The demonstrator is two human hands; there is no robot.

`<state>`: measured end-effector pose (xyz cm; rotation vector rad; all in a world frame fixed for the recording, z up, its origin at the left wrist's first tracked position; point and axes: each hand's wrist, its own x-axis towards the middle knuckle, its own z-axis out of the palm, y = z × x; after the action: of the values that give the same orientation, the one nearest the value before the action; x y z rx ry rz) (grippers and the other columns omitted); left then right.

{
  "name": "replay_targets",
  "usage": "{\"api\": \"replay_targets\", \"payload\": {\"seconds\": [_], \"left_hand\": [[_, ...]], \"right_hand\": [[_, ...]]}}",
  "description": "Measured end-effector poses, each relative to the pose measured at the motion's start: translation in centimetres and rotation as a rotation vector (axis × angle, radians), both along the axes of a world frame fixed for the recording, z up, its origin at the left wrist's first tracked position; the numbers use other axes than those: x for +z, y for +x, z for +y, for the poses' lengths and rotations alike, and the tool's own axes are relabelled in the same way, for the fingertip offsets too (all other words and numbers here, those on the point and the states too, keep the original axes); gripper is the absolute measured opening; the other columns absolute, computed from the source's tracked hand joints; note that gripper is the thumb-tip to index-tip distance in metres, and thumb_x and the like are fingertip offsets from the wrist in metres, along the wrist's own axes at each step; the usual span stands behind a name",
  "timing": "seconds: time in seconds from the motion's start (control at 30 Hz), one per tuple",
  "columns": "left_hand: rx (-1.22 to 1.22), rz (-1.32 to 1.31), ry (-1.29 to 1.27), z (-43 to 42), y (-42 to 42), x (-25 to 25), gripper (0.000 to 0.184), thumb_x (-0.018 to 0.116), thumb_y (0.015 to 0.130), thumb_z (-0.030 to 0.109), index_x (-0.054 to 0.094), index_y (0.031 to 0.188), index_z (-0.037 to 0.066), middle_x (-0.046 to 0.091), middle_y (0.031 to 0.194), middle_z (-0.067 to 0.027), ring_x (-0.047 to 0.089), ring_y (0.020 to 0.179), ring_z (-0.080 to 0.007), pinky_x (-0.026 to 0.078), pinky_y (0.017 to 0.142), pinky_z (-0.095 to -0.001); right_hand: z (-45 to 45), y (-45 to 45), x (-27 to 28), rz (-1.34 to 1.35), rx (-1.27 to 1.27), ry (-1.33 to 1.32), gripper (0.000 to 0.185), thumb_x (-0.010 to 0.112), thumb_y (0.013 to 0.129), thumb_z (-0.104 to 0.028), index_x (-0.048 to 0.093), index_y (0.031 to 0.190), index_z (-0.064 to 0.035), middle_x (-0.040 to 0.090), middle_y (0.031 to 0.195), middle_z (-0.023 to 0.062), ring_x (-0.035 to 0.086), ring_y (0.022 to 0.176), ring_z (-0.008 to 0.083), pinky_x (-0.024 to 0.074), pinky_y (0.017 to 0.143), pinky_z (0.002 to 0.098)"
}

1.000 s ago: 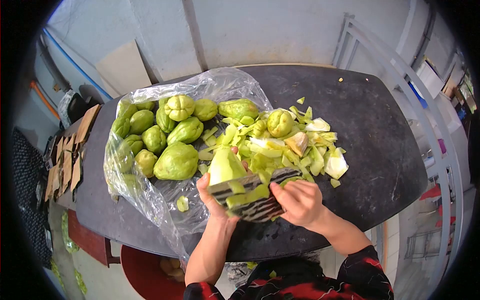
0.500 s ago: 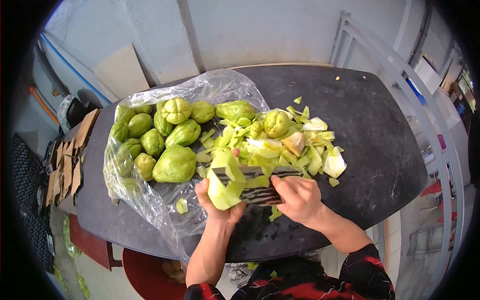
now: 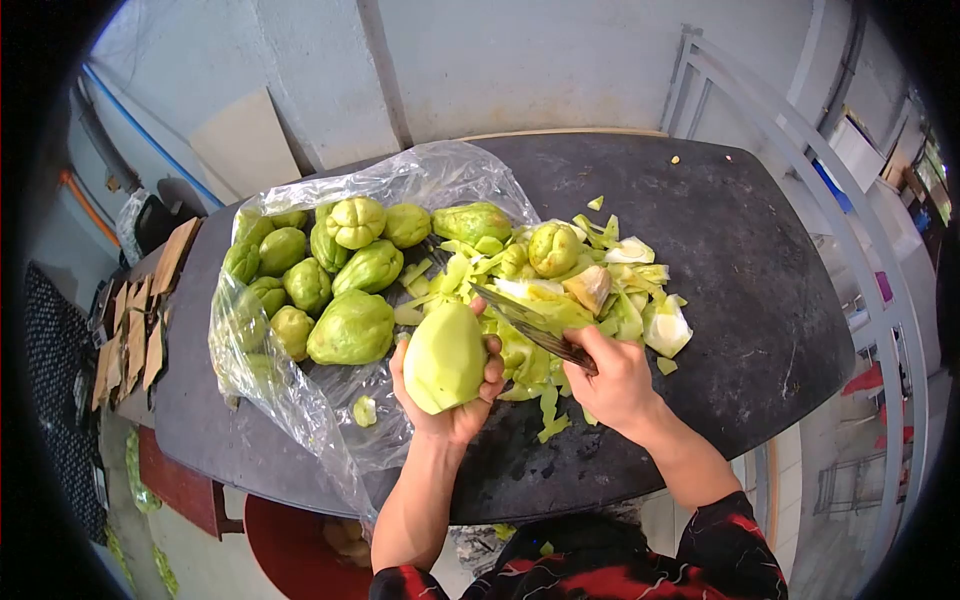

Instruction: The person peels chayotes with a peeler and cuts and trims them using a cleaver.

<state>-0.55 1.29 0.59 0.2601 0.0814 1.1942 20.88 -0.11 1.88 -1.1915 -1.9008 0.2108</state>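
A pale, peeled chayote (image 3: 443,360) rests upright in my left hand (image 3: 452,420), whose fingers wrap round it from below and both sides. My right hand (image 3: 615,385) grips a knife (image 3: 530,325) with a dark, wet-looking blade pointing up and left, apart from the chayote. Behind the blade lies a heap of green peelings (image 3: 520,365), with offcuts and a yellowish-green chayote (image 3: 554,248) on top. Left of my left hand, several unpeeled chayotes (image 3: 350,327) sit on and inside a clear plastic bag (image 3: 335,425).
The dark table (image 3: 740,270) carries all of this. A red tub (image 3: 285,550) with pale pieces inside stands below its front edge. Grey metal railing (image 3: 870,290) runs along the right side, and cardboard pieces (image 3: 135,330) are stacked at the left.
The knife has moved from across the chayote to its right, and its blade has turned. Strips of peel hanging by the chayote have come away, leaving its near face smooth.
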Motion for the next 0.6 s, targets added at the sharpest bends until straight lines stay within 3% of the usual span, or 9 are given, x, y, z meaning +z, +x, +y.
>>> {"api": "replay_targets", "payload": {"seconds": [0.17, 0.3, 0.37, 0.4, 0.47, 0.57, 0.6], "left_hand": [[-0.025, -0.101, -0.068, 0.5, -0.2, -0.3, 0.082, 0.041, 0.093, 0.066, 0.037, 0.147, 0.003, 0.059, 0.106, -0.0270, 0.062, 0.080, -0.0346, 0.054, 0.059, -0.0325], [0.045, -0.080, -0.092, 0.5, 0.3, -0.2, 0.072, 0.050, 0.094, 0.060, 0.045, 0.140, 0.005, 0.056, 0.111, -0.0284, 0.062, 0.088, -0.0354, 0.057, 0.070, -0.0363], [0.241, 0.057, -0.292, 0.3, 1.1, 0.8, 0.063, 0.050, 0.094, 0.057, 0.054, 0.130, 0.005, 0.058, 0.113, -0.0257, 0.061, 0.098, -0.0358, 0.057, 0.079, -0.0398], [0.246, 0.055, -0.291, 0.4, 1.0, 0.6, 0.063, 0.050, 0.094, 0.057, 0.054, 0.130, 0.005, 0.058, 0.113, -0.0257, 0.061, 0.098, -0.0358, 0.057, 0.079, -0.0398], [0.277, 0.052, -0.264, 0.8, 0.6, -0.1, 0.058, 0.049, 0.093, 0.057, 0.057, 0.120, 0.007, 0.061, 0.109, -0.0202, 0.059, 0.103, -0.0356, 0.051, 0.091, -0.0457], [0.345, 0.096, -0.369, 1.1, 0.6, 0.5, 0.052, 0.050, 0.092, 0.053, 0.058, 0.117, 0.008, 0.063, 0.108, -0.0153, 0.060, 0.100, -0.0321, 0.051, 0.089, -0.0457], [0.367, 0.164, -0.354, 1.5, 0.8, 0.3, 0.049, 0.051, 0.092, 0.053, 0.058, 0.115, 0.010, 0.063, 0.108, -0.0109, 0.060, 0.098, -0.0288, 0.051, 0.086, -0.0450]], "right_hand": [[0.2, 0.7, 0.5, 0.007, -0.014, 0.072, 0.021, 0.071, 0.076, -0.002, 0.062, 0.095, -0.0011, 0.067, 0.072, 0.0132, 0.068, 0.063, 0.0293, 0.0525, 0.055, 0.0357], [0.3, 0.9, 0.3, 0.030, 0.027, 0.099, 0.017, 0.071, 0.080, -0.001, 0.063, 0.094, 0.0023, 0.065, 0.069, 0.0143, 0.067, 0.057, 0.0260, 0.0504, 0.052, 0.0326], [0.0, 0.7, 0.3, 0.063, 0.032, 0.082, 0.016, 0.072, 0.082, -0.004, 0.063, 0.094, 0.0027, 0.065, 0.067, 0.0135, 0.066, 0.055, 0.0236, 0.0497, 0.051, 0.0315], [-0.1, 0.6, 0.3, 0.094, 0.039, 0.064, 0.017, 0.073, 0.083, -0.006, 0.064, 0.094, 0.0032, 0.064, 0.065, 0.0127, 0.065, 0.053, 0.0213, 0.0490, 0.050, 0.0305], [-1.0, 0.1, 1.3, 0.142, 0.064, 0.071, 0.017, 0.073, 0.085, -0.008, 0.064, 0.094, 0.0036, 0.063, 0.063, 0.0121, 0.064, 0.052, 0.0192, 0.0481, 0.050, 0.0296], [-2.0, -0.5, 2.2, 0.205, 0.114, 0.089, 0.020, 0.075, 0.086, -0.010, 0.065, 0.093, 0.0047, 0.061, 0.059, 0.0106, 0.061, 0.049, 0.0164, 0.0467, 0.048, 0.0281], [-2.1, -0.7, 2.1, 0.192, 0.114, 0.054, 0.020, 0.075, 0.086, -0.012, 0.066, 0.094, 0.0037, 0.064, 0.065, 0.0121, 0.063, 0.053, 0.0199, 0.0494, 0.051, 0.0303]]}}
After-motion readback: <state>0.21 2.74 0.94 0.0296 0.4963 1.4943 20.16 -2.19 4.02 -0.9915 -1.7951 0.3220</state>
